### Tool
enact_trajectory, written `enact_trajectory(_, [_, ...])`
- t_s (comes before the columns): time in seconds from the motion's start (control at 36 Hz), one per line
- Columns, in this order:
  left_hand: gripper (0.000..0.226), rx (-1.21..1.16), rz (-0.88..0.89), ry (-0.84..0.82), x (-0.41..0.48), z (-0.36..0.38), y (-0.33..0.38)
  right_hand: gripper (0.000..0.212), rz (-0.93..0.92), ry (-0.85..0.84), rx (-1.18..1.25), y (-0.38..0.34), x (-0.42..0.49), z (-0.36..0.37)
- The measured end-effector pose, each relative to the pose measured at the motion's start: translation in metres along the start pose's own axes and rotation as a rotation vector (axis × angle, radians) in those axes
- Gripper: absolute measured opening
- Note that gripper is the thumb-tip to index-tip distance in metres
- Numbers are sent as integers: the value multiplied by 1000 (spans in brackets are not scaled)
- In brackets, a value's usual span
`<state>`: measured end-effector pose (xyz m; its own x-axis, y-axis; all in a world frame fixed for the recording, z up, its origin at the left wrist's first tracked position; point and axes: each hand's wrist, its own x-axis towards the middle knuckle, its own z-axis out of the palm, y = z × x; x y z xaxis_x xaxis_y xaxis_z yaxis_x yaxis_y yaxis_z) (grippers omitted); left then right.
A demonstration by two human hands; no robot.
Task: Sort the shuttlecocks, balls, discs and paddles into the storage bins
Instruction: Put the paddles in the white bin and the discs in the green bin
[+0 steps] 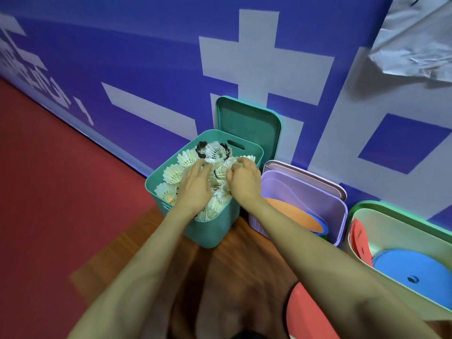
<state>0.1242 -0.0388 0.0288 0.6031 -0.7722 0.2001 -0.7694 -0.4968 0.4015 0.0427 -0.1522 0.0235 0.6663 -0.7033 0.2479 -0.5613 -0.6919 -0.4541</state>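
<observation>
The left hand (195, 185) is resting on the heaped shuttlecocks (171, 174) filling the teal bin (215, 232), grip relaxed, fingers straight. The right hand (242, 180) is curling its grip over one white shuttlecock (230, 164) beneath its fingers; its axis is unclear.

The teal bin (210, 228) is open from above, but shuttlecocks (171, 173) fill it almost to the rim. At its 12 o'clock a teal lid (247, 123) leans on the blue wall (146, 57) and closes that side. At 3 o'clock the purple bin (340, 216) stands just beside. The red floor (61, 179) at 9 o'clock and the wooden surface (232, 265) at 6 o'clock lie free.
</observation>
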Motion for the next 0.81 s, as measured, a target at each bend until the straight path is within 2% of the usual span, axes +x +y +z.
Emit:
enact_trajectory(0.06, [59, 31, 1, -4, 7, 0, 3, 31, -1, 29, 66, -1, 2, -3])
enact_trajectory(0.17, [62, 68, 26, -131, 21, 1, 6, 25, 15, 132, 230, -1, 2, -12])
enact_trajectory(0.31, [60, 35, 17, -182, 23, -4, 3, 24, 141, 233, 472, -2, 16, -21])
enact_trajectory(0.36, [50, 37, 7, -199, 21, -7, -1, 26, 166, 261, 483, 0, 24, -21])
enact_trajectory(0.47, [16, 76, -23, -161, 15, -9, -10, 28, 139, 260, 422, 2, 35, -14])
enact_trajectory(0.58, [7, 90, -45, -161, 15, -10, -18, 26, 26, 240, 341, -4, 42, 0])
enact_trajectory(0.64, [25, 121, -30, -206, 17, -12, -18, 26, -50, 165, 219, -8, 46, 7])
enact_trajectory(0.69, [39, 187, -11, -253, 18, -15, -16, 32, -71, -89, 11, -11, 48, 13])
enact_trajectory(0.75, [36, 233, -13, -282, 20, -17, -14, 47, -31, -328, -133, -14, 45, 13])
enact_trajectory(0.81, [35, 234, -30, -314, 21, -18, -11, 62, 13, -442, -125, -16, 41, 8])
